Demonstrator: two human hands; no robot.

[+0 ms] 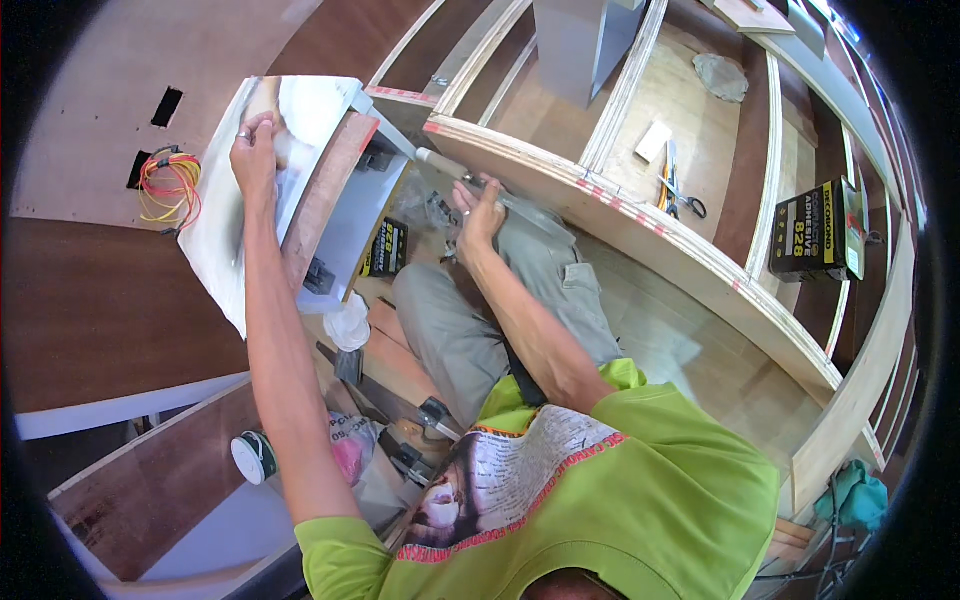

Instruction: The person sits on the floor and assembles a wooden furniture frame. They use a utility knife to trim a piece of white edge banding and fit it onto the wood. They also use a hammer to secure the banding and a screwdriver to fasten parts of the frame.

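Note:
My left hand (253, 160) is at the glossy, mirror-like white sheet (215, 215) on top of a white box-like cabinet (345, 230). Its fingers are drawn together near the sheet's far part, where a reflection shows; whatever they hold, if anything, is hidden. A wood strip (325, 200) runs along the cabinet beside that forearm. Above my knee, my right hand (480, 215) is closed around a tool with a pale round handle (440, 164). The tool's other end is not plain to see.
Plywood framing (640, 205) curves along the right, with scissors (686, 200) and a black adhesive can (808, 232) within. Another black can (386, 248) stands by the cabinet. Coiled wires (172, 187) hang at left. A white-lidded tub (253, 457) and clamps (438, 415) lie near me.

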